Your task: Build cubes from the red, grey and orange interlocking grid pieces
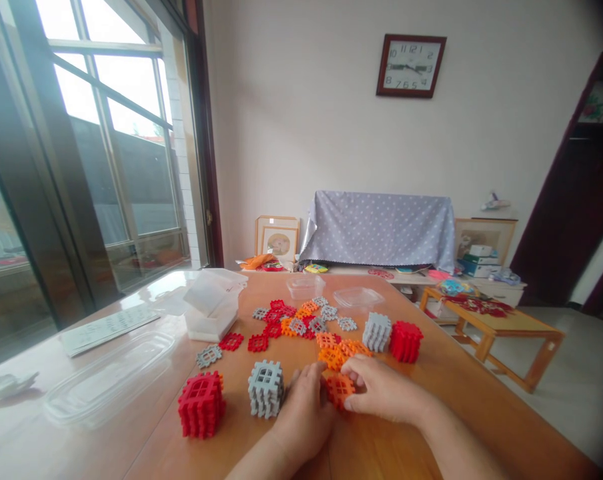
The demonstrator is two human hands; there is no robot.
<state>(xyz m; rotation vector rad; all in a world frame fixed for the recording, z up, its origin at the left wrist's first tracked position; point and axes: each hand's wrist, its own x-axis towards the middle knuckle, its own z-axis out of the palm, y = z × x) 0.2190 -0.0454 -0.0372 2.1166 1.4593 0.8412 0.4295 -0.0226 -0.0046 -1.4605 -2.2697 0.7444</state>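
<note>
An orange window-patterned interlocking plastic tile (340, 390) is between my two hands, just above or on the table. My right hand (384, 388) grips its right side, thumb at the near corner and fingers at the far one. My left hand (309, 410) is closed, its fingers curled together against the tile's left side; its fingertips are partly hidden. More orange tiles (333, 358) lie just beyond my hands. Left of my left hand stand a grey tile stack (265, 389) and a red tile stack (200, 405). Another grey stack (377, 332) and red stack (406, 341) stand beyond my right hand.
Loose red, grey and orange tiles (287, 320) spread over the table's middle. A white container (211, 323), a clear lid (111, 380) and a card with writing (109, 330) lie left. A clear box (305, 288) and another lid (359, 298) sit at the far edge.
</note>
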